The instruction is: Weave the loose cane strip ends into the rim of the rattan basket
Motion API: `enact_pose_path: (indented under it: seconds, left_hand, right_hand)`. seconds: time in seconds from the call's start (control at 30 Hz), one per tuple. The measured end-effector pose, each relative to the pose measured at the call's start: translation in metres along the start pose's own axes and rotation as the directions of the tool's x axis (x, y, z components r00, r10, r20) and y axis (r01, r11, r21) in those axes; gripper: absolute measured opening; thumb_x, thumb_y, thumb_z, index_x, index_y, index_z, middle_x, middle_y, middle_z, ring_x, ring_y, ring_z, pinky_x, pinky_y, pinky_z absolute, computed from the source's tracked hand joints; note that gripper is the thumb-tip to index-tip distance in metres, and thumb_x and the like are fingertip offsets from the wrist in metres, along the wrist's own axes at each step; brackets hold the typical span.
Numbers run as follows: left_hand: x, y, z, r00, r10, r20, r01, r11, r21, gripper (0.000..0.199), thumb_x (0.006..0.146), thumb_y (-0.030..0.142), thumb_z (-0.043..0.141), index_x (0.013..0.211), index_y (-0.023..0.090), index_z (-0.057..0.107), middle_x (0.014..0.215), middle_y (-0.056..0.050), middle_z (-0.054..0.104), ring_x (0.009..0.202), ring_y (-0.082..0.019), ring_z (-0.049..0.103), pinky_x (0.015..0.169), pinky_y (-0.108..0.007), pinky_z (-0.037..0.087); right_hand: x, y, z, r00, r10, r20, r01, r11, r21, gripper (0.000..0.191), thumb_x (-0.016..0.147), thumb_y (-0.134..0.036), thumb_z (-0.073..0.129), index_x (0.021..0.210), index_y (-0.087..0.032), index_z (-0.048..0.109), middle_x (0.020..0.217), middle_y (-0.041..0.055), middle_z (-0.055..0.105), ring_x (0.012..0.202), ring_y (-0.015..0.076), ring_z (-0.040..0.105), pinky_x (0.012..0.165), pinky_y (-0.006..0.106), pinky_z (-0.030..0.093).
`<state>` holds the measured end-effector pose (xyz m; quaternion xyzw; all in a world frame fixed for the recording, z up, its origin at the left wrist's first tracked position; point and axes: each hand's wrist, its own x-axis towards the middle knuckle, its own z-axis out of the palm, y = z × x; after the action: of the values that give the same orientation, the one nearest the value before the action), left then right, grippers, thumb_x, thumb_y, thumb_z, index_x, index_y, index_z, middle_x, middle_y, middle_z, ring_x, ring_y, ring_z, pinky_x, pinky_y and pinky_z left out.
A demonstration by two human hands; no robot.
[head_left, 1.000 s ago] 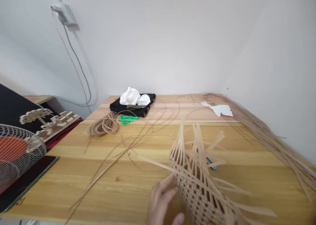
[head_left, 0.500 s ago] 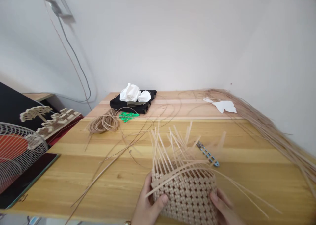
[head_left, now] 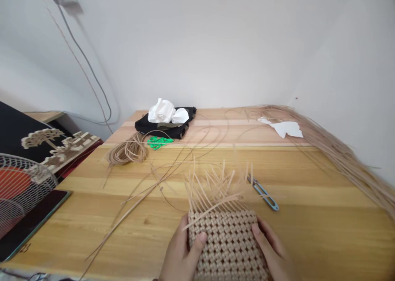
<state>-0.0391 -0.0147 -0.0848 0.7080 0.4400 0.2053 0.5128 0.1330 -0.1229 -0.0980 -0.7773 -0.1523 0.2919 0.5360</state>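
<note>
A woven rattan basket point(head_left: 228, 244), tan with an openwork pattern, is held between both hands at the table's front edge. Loose rattan ends point(head_left: 210, 190) stick up and lean from its top rim. My left hand point(head_left: 187, 250) grips the left side, thumb on the front face and fingers behind. On the right side, my right hand point(head_left: 270, 248) has its thumb on the front, its fingers partly hidden behind. The basket's lower end runs out of view. Just beyond the right hand lie blue-handled thread snips point(head_left: 263, 193).
A rattan coil point(head_left: 126, 150) and loose strands lie left of centre. Behind are a black bag point(head_left: 145, 126) with white tissue point(head_left: 162, 110) and a green piece point(head_left: 159, 142). A long rattan bundle point(head_left: 345, 157) runs along the right. A phone-like slab point(head_left: 33, 223) and fan point(head_left: 18, 186) stand left.
The basket has turned so its front faces me more squarely, and the long loose strands at its right have swung back out of sight. Both hands still hold it; the view has shifted slightly.
</note>
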Motion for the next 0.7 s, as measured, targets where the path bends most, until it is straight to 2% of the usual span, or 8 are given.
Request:
enact_pose_path:
  seconds: [0.23,0.33,0.43,0.53,0.6,0.7]
  left_hand:
    - [0.01,0.009,-0.01,0.991,-0.009,0.135,0.026,0.992,-0.125,0.045,0.081,0.048,0.049,0.114,0.017,0.054,0.119,-0.01,0.058,0.11,-0.024,0.053,0.095,-0.034,0.041]
    - [0.014,0.008,-0.012,0.987,-0.019,0.158,0.037,0.993,-0.114,0.045,0.08,0.047,0.05,0.112,0.016,0.057,0.113,-0.01,0.062,0.104,-0.024,0.057,0.092,-0.033,0.043]
    - [0.017,0.003,-0.017,0.992,-0.039,0.117,0.045,0.998,-0.041,0.039,0.085,0.045,0.042,0.104,0.018,0.062,0.103,-0.008,0.066,0.095,-0.022,0.06,0.089,-0.032,0.045]
    - [0.026,-0.006,-0.029,0.999,0.037,0.025,-0.041,0.98,0.195,0.032,0.087,0.031,0.038,0.104,0.019,0.062,0.101,-0.008,0.066,0.092,-0.022,0.06,0.086,-0.034,0.046]
    - [0.036,-0.011,-0.042,0.985,0.171,0.003,-0.152,0.867,0.475,0.031,0.083,0.017,0.04,0.106,0.019,0.061,0.106,-0.01,0.063,0.097,-0.023,0.058,0.085,-0.038,0.045]
    - [0.054,-0.016,-0.061,0.931,0.349,0.102,-0.283,0.519,0.807,0.028,0.08,0.01,0.042,0.097,0.02,0.063,0.106,-0.011,0.061,0.1,-0.027,0.054,0.081,-0.041,0.044]
  right_hand:
    - [0.008,-0.004,-0.005,0.996,0.085,0.02,-0.083,0.994,-0.073,0.06,0.073,-0.067,0.04,0.104,-0.019,0.061,0.119,0.007,0.059,0.119,0.0268,0.046,0.102,0.035,0.034]
    - [0.012,-0.005,-0.006,0.997,0.081,0.015,-0.078,0.988,-0.133,0.061,0.073,-0.068,0.04,0.105,-0.021,0.06,0.119,0.0062,0.059,0.119,0.027,0.046,0.102,0.037,0.035]
    - [0.016,-0.004,-0.007,0.998,0.063,0.028,-0.06,0.992,-0.115,0.06,0.073,-0.067,0.041,0.105,-0.02,0.06,0.117,0.0064,0.061,0.117,0.0265,0.048,0.099,0.035,0.039]
    - [0.02,-0.003,-0.01,0.995,0.08,0.057,-0.075,0.993,-0.094,0.058,0.071,-0.066,0.044,0.102,-0.02,0.062,0.115,0.0062,0.062,0.115,0.0272,0.05,0.099,0.035,0.039]
    - [0.021,-0.003,-0.012,0.993,0.088,0.078,-0.079,0.991,-0.108,0.056,0.071,-0.065,0.046,0.101,-0.02,0.063,0.113,0.0058,0.063,0.113,0.0275,0.051,0.098,0.035,0.04]
    - [0.019,-0.005,-0.013,0.997,0.053,0.051,-0.046,0.99,-0.132,0.052,0.075,-0.062,0.045,0.101,-0.021,0.063,0.11,0.0046,0.065,0.11,0.0262,0.054,0.095,0.034,0.043]
